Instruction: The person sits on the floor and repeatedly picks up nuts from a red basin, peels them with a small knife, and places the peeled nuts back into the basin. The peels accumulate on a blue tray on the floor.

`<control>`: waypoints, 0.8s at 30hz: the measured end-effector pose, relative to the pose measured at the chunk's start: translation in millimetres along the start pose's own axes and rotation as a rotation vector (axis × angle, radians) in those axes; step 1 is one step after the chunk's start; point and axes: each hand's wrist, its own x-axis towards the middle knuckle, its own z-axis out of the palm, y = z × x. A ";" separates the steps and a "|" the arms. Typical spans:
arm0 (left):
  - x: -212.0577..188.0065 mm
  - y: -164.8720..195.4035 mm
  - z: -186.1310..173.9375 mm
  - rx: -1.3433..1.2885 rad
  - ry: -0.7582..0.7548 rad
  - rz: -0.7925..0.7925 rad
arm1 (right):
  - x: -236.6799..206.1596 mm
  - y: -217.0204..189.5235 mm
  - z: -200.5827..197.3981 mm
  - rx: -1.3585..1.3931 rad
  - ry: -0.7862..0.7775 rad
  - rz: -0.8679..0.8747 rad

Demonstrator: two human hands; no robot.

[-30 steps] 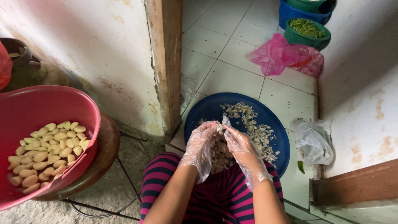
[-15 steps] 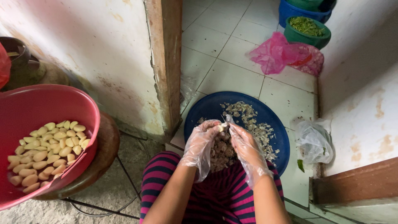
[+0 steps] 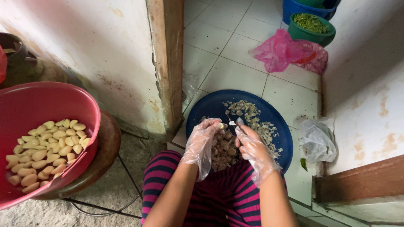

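Both my hands wear thin clear plastic gloves and meet over a round blue tray (image 3: pixel 209 105) on the tiled floor. My left hand (image 3: pixel 203 142) pinches a pale garlic clove (image 3: pixel 220 125) at its fingertips. My right hand (image 3: pixel 252 146) has its thumb and fingers closed on the same clove from the right, with a small pale sliver between them; I cannot tell whether it is skin or a blade. Below the hands lies a heap of unpeeled garlic (image 3: pixel 225 151). Papery peels (image 3: pixel 252 114) cover the tray's far side.
A red basin (image 3: pixel 40 101) with peeled cloves (image 3: pixel 46 147) rests on a round wooden stool (image 3: pixel 107 145) at my left. A wooden door post (image 3: pixel 168 63) stands ahead. A pink bag (image 3: pixel 290 52), a green bowl of greens (image 3: pixel 312 26), a blue tub (image 3: pixel 301 9) and a clear bag (image 3: pixel 317 141) lie around.
My hands stay over the tray, with only small finger movements on the clove. Nothing else has moved.
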 end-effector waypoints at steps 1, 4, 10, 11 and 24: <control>-0.2 0.2 -0.7 -0.024 -0.010 0.004 | -0.1 0.5 -0.6 -0.084 0.071 0.015; -0.8 3.7 -1.1 -0.069 -0.008 0.012 | 1.2 3.6 0.5 -0.208 0.164 0.028; -1.2 11.7 -2.0 -0.039 0.018 0.027 | 4.4 6.9 7.3 -0.267 0.231 0.041; -1.5 12.5 -2.0 -0.031 0.036 0.024 | 4.3 5.6 8.1 -0.240 0.196 0.031; 8.7 1.4 -33.2 0.144 0.042 0.213 | 17.9 18.9 7.3 -0.041 0.040 0.068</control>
